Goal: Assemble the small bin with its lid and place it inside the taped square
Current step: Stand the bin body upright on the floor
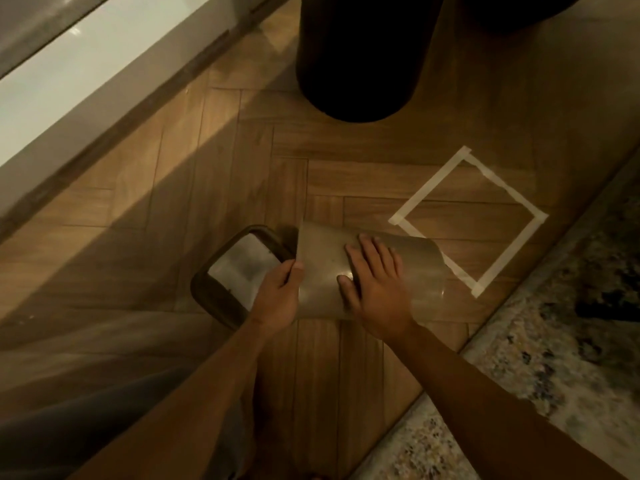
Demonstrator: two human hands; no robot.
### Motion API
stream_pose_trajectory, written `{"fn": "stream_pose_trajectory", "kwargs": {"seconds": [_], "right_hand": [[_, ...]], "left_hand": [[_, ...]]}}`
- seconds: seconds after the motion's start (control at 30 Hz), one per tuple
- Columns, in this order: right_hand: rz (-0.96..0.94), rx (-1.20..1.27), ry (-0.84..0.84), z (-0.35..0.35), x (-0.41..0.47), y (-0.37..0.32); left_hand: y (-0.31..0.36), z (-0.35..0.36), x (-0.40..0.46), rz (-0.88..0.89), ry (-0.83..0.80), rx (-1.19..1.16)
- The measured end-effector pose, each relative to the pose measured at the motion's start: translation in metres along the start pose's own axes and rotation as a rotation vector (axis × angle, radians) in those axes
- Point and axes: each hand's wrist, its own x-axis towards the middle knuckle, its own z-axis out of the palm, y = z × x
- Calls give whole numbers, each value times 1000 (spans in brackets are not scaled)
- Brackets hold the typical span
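Wood-look herringbone floor, dim warm light, pale speckled rug along the right edge, a large dark cylindrical container standing at top centre.

Head view only. Small tan plastic bin body lies on its side on the floor, long axis running left-right, its open mouth apparently facing left (rim edge visible by the thumb). Dark brown rectangular lid frame with a pale swing flap sits tilted just left of that mouth, touching or nearly touching it; cannot tell if any edge has seated. White masking-tape square is on the floor to the right, its near-left side partly covered by the bin's base end, so the bin is beside it and overlapping the tape line, not placed inside.

Left hand is at the bin's mouth edge, thumb pinched over the rim, fingers hidden behind, so it grips the bin at the lid junction. Right hand lies flat and spread on the bin's upper wall, pressing, not wrapped round it. Both forearms reach forward from below.

Judgement: lid goes on leftward along the bin's axis; left hand is nearer the lid, right steadies.
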Motion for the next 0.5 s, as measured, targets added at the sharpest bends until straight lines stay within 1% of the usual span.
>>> {"fn": "stream_pose_trajectory", "kwargs": {"seconds": [0.13, 0.2, 0.33, 0.5], "right_hand": [[-16, -34, 23, 12, 1, 6], [-20, -37, 17, 11, 1, 7], [-13, -26, -17, 1, -1, 3], [20, 14, -79, -16, -11, 2]], "left_hand": [[-7, -2, 2, -104, -65, -144], [-6, -3, 3, -116, -74, -178], [2, -4, -1, -97, -104, -164], [17, 0, -17, -63, -136, -76]]}}
